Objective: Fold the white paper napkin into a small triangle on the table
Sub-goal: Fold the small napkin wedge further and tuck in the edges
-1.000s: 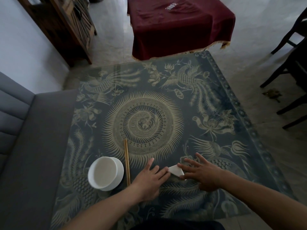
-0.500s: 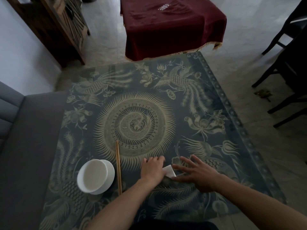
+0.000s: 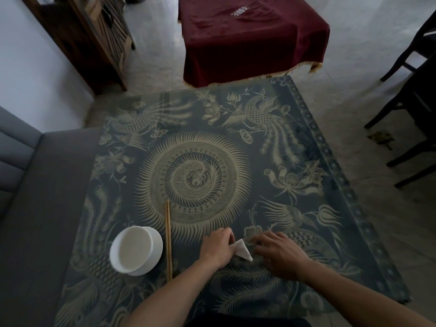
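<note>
Now folded napkin [image 3: 241, 250] triangular, long edge diagonal, tip toward near-right.

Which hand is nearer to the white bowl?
The left hand. It lies just right of the chopsticks beside the white bowl, on the napkin; the right hand lies beyond the napkin, farther right.

The left hand [image 3: 218, 247] covers the left part of the white napkin [image 3: 243, 250], so only a triangular flap shows, and its curled fingertips are hidden. The right hand [image 3: 280, 254] is motion-blurred at the fingers, so whether they touch the napkin cannot be told. Both forearms and the bench [image 3: 368, 244] near edge are cut off by the bottom edge.
</note>
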Available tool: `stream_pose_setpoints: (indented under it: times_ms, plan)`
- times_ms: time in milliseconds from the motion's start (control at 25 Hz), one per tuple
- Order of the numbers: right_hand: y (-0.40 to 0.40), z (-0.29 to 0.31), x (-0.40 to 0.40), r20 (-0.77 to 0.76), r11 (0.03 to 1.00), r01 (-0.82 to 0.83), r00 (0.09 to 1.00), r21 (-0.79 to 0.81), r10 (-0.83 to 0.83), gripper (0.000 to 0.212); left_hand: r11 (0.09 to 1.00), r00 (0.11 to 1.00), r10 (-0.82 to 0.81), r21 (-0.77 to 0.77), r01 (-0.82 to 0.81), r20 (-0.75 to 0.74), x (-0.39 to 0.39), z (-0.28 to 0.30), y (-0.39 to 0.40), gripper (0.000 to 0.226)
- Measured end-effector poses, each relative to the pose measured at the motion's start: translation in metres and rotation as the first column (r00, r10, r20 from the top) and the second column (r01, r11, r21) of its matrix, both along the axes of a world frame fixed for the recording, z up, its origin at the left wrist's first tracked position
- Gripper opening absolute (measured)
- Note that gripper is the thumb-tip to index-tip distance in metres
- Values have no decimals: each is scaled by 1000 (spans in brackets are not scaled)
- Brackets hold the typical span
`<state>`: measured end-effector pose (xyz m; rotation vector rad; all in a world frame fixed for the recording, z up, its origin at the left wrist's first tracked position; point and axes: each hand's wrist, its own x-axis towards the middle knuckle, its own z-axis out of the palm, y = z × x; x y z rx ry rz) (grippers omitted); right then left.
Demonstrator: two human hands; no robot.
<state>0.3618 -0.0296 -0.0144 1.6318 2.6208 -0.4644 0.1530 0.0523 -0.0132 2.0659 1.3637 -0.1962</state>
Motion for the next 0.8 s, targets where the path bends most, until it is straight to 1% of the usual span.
stream_pose_setpoints:
  times_ms: [40,80,120,160,200,240,280,320,360,400,440,480,520,600,640,720,800]
  plan:
    - [4,1,-5,-34,992,117,992,-50,-118,35,1000,1000,4,-17,-4,15,-1,0,0,14]
    - [8,3,-12,-76,963,238,966,-123,-248,34,999,999,8,-39,-7,33,-3,1,0,15]
    - [13,4,-18,-127,913,345,918,-219,-377,34,998,998,14,-65,-10,59,-4,1,1,17]
    - [19,6,-24,-180,853,403,860,-332,-477,36,996,995,20,-89,-12,93,-7,1,3,19]
    - [25,9,-31,-238,791,405,801,-459,-548,40,994,991,24,-106,-11,131,-9,2,5,22]
    - [32,11,-36,-311,728,369,725,-577,-614,38,994,986,25,-113,-6,166,-11,4,8,24]
    - [37,15,-42,-377,664,327,621,-672,-687,31,994,980,26,-109,-4,199,-12,7,10,24]
    - [42,18,-48,-407,594,297,502,-748,-763,28,996,971,34,-93,-12,237,-13,10,13,21]
    - [46,19,-52,-391,527,294,413,-798,-823,34,997,958,51,-69,-32,284,-15,11,16,18]
    - [49,20,-54,-349,477,307,387,-824,-853,39,997,940,74,-44,-63,334,-17,12,17,14]
    - [50,21,-56,-299,433,321,392,-842,-870,41,995,919,97,-33,-91,381,-20,13,18,11]
    - [49,19,-58,-271,394,309,373,-866,-887,41,993,901,119,-40,-113,418,-22,15,18,11]
    - [48,16,-59,-262,350,266,316,-898,-912,38,990,885,144,-60,-131,443,-26,17,19,14]
    - [46,12,-59,-258,280,131,161,-951,-953,24,980,862,196,-110,-163,467,-35,19,20,18]
    - [47,11,-60,-256,267,85,123,-960,-959,20,975,855,219,-129,-179,469,-39,20,20,19]
    - [49,10,-64,-254,264,70,135,-962,-958,19,960,834,276,-171,-221,477,-49,20,20,21]
    - [53,10,-73,-264,278,90,142,-956,-954,17,938,798,346,-208,-278,494,-56,19,18,28]
